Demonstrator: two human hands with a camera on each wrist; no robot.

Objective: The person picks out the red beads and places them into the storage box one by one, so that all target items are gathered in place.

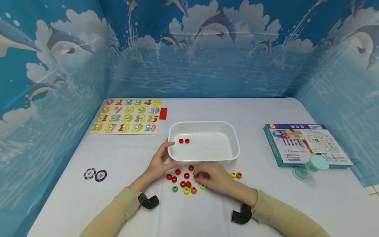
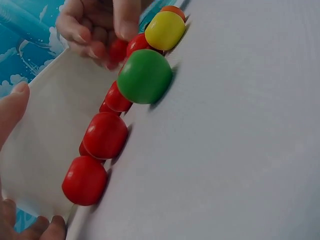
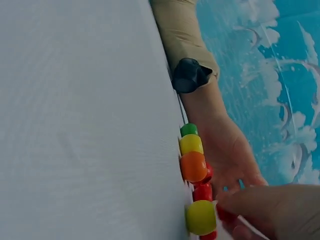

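A white plastic tray [image 1: 207, 124] stands mid-table with two red beads [image 1: 184, 141] inside, near its left end. My left hand [image 1: 157, 165] grips the tray's front left corner, thumb along the front wall and fingers at the left rim. Just in front of the tray, my right hand [image 1: 217, 178] pinches a red bead [image 2: 118, 50] between thumb and fingers. Several loose red beads [image 1: 186, 175] lie between the hands. Nearer me are a green bead [image 1: 175, 189], a yellow bead [image 1: 186, 190] and an orange bead [image 1: 193, 190]. Another yellow bead [image 3: 201, 218] sits beneath the right hand.
Right of the right hand lie a yellow bead [image 1: 233, 174] and an orange bead [image 1: 239, 175]. A number board [image 1: 124, 117] and a red block [image 1: 163, 114] are back left; two round chips [image 1: 95, 174] lie left. At right, a mint-green object [image 1: 311, 167] stands by a flat box [image 1: 308, 144].
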